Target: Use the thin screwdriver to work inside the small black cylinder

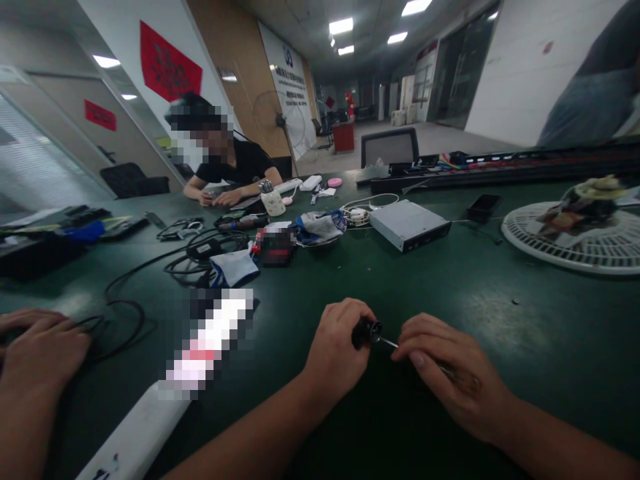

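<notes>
Near the front middle of the table, my left hand point(340, 347) is closed round a small black cylindrical part point(371, 330) whose round end faces right. My right hand point(445, 367) grips a screwdriver point(388, 343) with a thin metal shaft; its handle, amber-looking, is mostly hidden in the palm. The shaft's tip meets the open end of the black part, or lies just at it; I cannot tell how deep it sits. Most of the black part is covered by my left fingers.
A co-worker's hand point(45, 347) rests at the left beside black cables point(125, 320). A white power strip-like bar point(135, 427) lies nearby. Farther back are a silver disc drive point(410, 223), gloves point(320, 228) and a white fan grille point(530, 240). Another person point(240, 163) sits across the table.
</notes>
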`<action>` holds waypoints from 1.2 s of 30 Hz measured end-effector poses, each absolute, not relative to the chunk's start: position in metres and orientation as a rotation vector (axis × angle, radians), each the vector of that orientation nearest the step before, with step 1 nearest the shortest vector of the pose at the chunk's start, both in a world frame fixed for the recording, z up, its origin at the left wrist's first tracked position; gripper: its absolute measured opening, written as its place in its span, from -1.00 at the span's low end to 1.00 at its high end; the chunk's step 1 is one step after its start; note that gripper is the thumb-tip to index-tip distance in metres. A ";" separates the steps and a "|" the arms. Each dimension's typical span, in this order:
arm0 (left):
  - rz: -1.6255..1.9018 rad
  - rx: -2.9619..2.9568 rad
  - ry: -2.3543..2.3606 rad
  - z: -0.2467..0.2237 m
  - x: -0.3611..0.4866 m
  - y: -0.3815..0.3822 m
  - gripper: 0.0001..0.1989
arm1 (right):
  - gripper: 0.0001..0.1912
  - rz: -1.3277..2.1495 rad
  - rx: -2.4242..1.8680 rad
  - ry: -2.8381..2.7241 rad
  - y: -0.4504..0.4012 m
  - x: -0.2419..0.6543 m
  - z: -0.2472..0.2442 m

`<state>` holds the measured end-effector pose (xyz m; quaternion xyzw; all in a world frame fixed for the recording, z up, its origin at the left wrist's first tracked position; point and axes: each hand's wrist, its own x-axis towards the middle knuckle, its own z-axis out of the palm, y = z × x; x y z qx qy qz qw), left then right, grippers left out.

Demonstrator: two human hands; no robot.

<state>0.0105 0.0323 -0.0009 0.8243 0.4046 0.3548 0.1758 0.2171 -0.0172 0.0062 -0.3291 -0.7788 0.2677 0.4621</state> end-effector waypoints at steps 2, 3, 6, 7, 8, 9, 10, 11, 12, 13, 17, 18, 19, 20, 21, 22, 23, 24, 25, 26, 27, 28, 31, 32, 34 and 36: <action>1.001 2.341 1.141 0.000 0.010 0.032 -0.62 | -0.79 0.643 -0.861 -1.890 -0.017 0.217 0.005; 1.001 2.343 1.146 0.000 0.010 0.032 -0.62 | -0.80 0.637 -0.903 -1.878 -0.016 0.216 0.005; 1.002 2.358 1.175 0.001 0.010 0.032 -0.64 | -0.79 0.647 -0.993 -1.873 -0.015 0.215 0.006; 1.003 2.369 1.176 0.001 0.010 0.032 -0.64 | -0.78 0.660 -0.991 -1.884 -0.014 0.214 0.006; 1.006 2.382 1.173 0.001 0.010 0.032 -0.63 | -0.78 0.673 -0.973 -1.894 -0.014 0.214 0.007; 1.012 2.393 1.167 0.001 0.010 0.032 -0.62 | -0.78 0.685 -0.947 -1.897 -0.014 0.215 0.007; 1.022 2.400 1.162 0.000 0.009 0.032 -0.61 | -0.79 0.692 -0.919 -1.894 -0.014 0.215 0.008; 1.030 2.405 1.160 0.000 0.009 0.032 -0.60 | -0.79 0.696 -0.891 -1.885 -0.014 0.216 0.008; 1.040 2.406 1.162 -0.001 0.009 0.033 -0.59 | -0.79 0.694 -0.869 -1.870 -0.014 0.216 0.008; 1.047 2.406 1.167 -0.001 0.009 0.033 -0.59 | -0.79 0.689 -0.855 -1.850 -0.014 0.217 0.008; 1.050 2.416 1.210 -0.002 0.008 0.034 -0.58 | -0.76 0.616 -0.904 -1.746 -0.014 0.220 0.004; 1.047 2.419 1.228 -0.002 0.007 0.034 -0.58 | -0.75 0.596 -0.944 -1.708 -0.014 0.221 0.002; 1.041 2.421 1.244 -0.001 0.007 0.034 -0.57 | -0.76 0.584 -0.990 -1.668 -0.014 0.221 0.001; 1.036 2.423 1.259 0.000 0.008 0.033 -0.56 | -0.77 0.586 -1.037 -1.631 -0.013 0.221 -0.001; 1.033 2.421 1.274 0.000 0.008 0.033 -0.56 | -0.79 0.603 -1.084 -1.603 -0.013 0.221 -0.002; 1.030 2.418 1.286 0.001 0.008 0.033 -0.55 | -0.81 0.623 -1.128 -1.593 -0.012 0.221 -0.003; 1.028 2.414 1.297 0.001 0.009 0.033 -0.55 | -0.81 0.638 -1.169 -1.609 -0.011 0.220 -0.003; 1.025 2.407 1.308 0.002 0.009 0.033 -0.55 | -0.82 0.641 -1.202 -1.647 -0.010 0.220 -0.003; 1.022 2.398 1.319 0.002 0.009 0.033 -0.56 | -0.85 0.631 -1.223 -1.702 -0.009 0.219 -0.003; 1.021 2.389 1.332 0.002 0.009 0.033 -0.56 | -0.87 0.612 -1.236 -1.765 -0.008 0.218 -0.003; 1.018 2.379 1.344 0.001 0.010 0.033 -0.56 | -0.88 0.591 -1.243 -1.826 -0.007 0.216 -0.002; 1.013 2.370 1.355 0.001 0.010 0.033 -0.55 | -0.86 0.579 -1.246 -1.882 -0.007 0.216 -0.001; 0.999 2.356 1.376 -0.001 0.009 0.033 -0.55 | -0.81 0.590 -1.268 -1.979 -0.007 0.214 0.000; 0.995 2.356 1.376 -0.001 0.009 0.033 -0.55 | -0.80 0.594 -1.273 -1.990 -0.007 0.214 0.001; 0.993 2.358 1.373 -0.002 0.009 0.033 -0.55 | -0.81 0.599 -1.260 -1.989 -0.007 0.215 0.002; 0.993 2.358 1.368 -0.002 0.009 0.034 -0.54 | -0.82 0.597 -1.225 -1.974 -0.008 0.216 0.002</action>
